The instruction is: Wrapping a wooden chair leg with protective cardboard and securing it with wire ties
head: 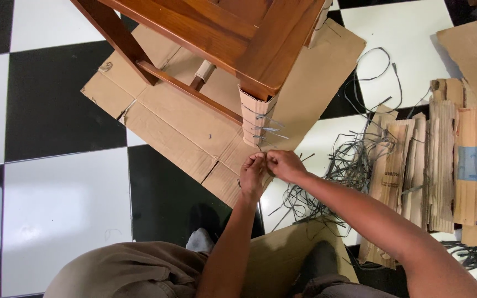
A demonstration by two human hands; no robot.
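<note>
Cardboard-wrapped chair leg [252,118], left hand [251,175], right hand [285,164] — seemingly pinching black strap [262,150]

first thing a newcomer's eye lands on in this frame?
Both hands, left hand and right hand, pinched together at the foot of a wooden chair leg, which is wrapped in corrugated cardboard and bound with grey strapping. To the right, loose grey straps and cardboard strips lie on the checkered floor.
</note>
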